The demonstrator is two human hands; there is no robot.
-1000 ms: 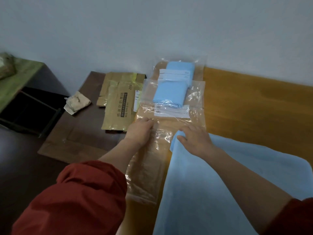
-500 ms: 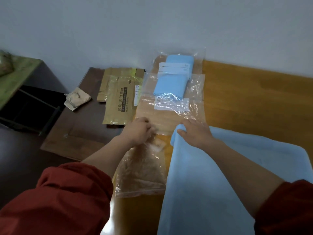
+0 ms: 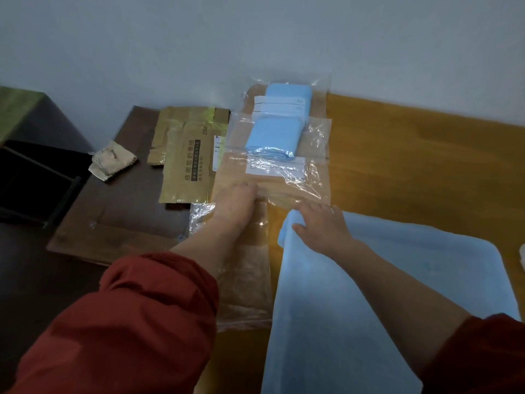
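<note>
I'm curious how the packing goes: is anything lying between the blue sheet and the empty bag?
Nothing visible does. The sheet, under the right hand, lies just beside the bag held by the left hand, with only bare table between them.

Both forearms reach forward, bare, with red sleeves [image 3: 127, 322] bunched near the elbows. The left hand [image 3: 235, 204] is knuckles-up, its fingers curled and pinching a clear plastic bag [image 3: 245, 285]. The right hand [image 3: 322, 227] lies palm-down, fingers straight and spread.
</note>
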